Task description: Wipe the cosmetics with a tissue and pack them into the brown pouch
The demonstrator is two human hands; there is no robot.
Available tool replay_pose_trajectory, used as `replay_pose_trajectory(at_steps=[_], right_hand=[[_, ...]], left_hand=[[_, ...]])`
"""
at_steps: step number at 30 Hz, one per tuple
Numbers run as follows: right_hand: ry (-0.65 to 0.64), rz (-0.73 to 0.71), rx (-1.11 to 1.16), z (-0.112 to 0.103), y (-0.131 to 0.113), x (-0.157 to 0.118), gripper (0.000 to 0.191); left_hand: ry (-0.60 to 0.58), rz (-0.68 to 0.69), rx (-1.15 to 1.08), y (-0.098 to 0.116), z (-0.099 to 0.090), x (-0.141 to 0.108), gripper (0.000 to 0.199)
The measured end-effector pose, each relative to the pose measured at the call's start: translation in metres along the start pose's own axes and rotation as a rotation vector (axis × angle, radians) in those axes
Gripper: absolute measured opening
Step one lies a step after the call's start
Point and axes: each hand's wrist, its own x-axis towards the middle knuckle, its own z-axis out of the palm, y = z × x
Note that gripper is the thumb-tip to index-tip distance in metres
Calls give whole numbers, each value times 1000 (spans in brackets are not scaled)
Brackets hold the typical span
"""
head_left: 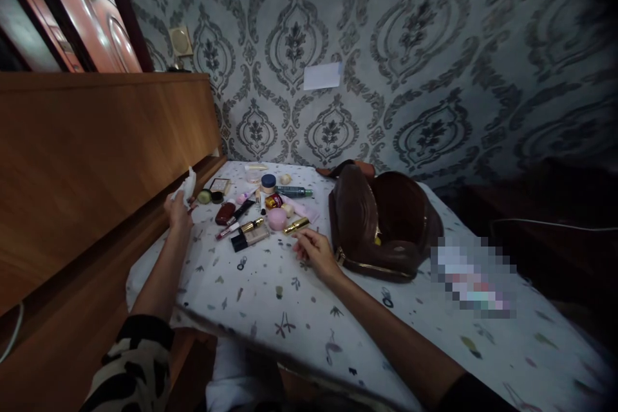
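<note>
At the table's left edge my left hand [178, 209] is closed on a crumpled white tissue [186, 188]. My right hand [313, 250] is beside a gold tube [296, 226], fingers partly curled; whether it touches the tube is unclear. Around the tube lie a round pink container [277, 219], a glass bottle with a black cap [250, 238], a dark red case [225, 214], a blue-lidded jar [268, 183], a dark green tube [292, 191] and several other cosmetics. Right of them a brown bag [355, 222] stands unzipped and open.
The white patterned tablecloth [270, 296] covers the table. A wooden panel [106, 141] rises along the left side. Patterned wallpaper is behind, with a white paper [322, 76] on it. A blurred, pixelated item [476, 280] lies right of the bag.
</note>
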Motion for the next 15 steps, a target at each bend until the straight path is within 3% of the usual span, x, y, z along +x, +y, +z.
replay_pose_trajectory(at_steps=[7, 15], right_hand=[[-11, 12, -15, 0, 0, 0, 33], [-29, 17, -16, 1, -1, 0, 29]], left_hand=[[-123, 77, 54, -13, 25, -2, 23], [-337, 248, 288, -24, 94, 14, 17]])
